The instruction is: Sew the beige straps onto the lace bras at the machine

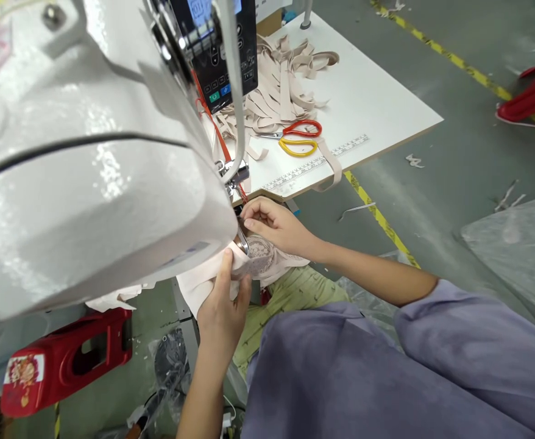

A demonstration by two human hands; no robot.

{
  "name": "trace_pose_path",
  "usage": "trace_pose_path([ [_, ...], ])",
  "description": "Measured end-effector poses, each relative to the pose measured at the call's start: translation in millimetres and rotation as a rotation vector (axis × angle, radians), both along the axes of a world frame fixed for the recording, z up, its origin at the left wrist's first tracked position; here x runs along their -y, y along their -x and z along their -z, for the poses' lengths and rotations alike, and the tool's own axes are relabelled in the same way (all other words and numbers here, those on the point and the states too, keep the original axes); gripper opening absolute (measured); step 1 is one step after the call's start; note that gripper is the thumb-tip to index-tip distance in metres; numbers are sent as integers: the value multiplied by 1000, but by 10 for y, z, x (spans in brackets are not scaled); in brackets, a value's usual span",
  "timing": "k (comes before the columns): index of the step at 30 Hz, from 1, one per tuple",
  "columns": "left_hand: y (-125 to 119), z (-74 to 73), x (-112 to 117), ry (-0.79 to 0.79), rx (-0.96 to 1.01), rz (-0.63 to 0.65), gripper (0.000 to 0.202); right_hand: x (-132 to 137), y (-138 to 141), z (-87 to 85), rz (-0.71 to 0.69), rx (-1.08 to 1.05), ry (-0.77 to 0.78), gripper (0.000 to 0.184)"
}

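Note:
A pale pink bra with lace (262, 255) lies at the sewing arm of the white sewing machine (112, 183), partly hidden under its head. My left hand (222, 311) is on the smooth pink fabric, index finger stretched over it and thumb to the side, gripping its near edge. Just beyond, my right hand (282, 227) is curled beside the metal plate (242, 242), thumb and fingertips close together. What they pinch, if anything, is hidden. The needle area is mostly covered by the machine head.
Behind my right hand, the white table (381, 103) bears a heap of beige strips (281, 91) and scissors with red and yellow handles (300, 139). A control panel (224, 61) stands beside the machine. A red stool (70, 360) is at lower left.

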State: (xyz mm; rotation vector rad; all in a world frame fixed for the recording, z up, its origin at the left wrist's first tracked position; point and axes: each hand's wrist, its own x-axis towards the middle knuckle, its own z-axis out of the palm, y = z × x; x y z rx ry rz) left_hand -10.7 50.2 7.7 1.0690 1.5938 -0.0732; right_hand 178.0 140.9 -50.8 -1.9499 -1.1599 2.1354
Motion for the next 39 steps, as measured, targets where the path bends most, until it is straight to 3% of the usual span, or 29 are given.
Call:
trace_pose_path([
  [11,-28,12,-57,36,50,-15,55,43,94,-80,75,2,81,20],
  [17,-49,-77,-38,162,-38,-26,90,70,148,-126,102,36,135,24],
  [22,-91,-105,-20,241,-43,-25,106,110,159,-241,90,61,74,31],
  [25,-227,-214,44,306,13,-72,108,173,124,-403,-4,71,48,38],
  [27,-370,-349,121,298,115,-129,109,223,89,-525,-35,91,83,32],
  [31,-555,-648,284,314,392,-203,113,278,-16,-706,46,126,124,27],
  [33,-517,-731,333,330,537,-246,107,272,-88,-757,47,140,104,27],
  [35,-404,-740,334,269,632,-300,86,253,-159,-793,-5,166,79,28],
  [37,-263,-686,272,91,590,-331,56,231,-211,-826,-93,156,54,28],
  [39,-138,-590,151,-153,482,-308,42,207,-234,-862,-191,71,27,27],
])
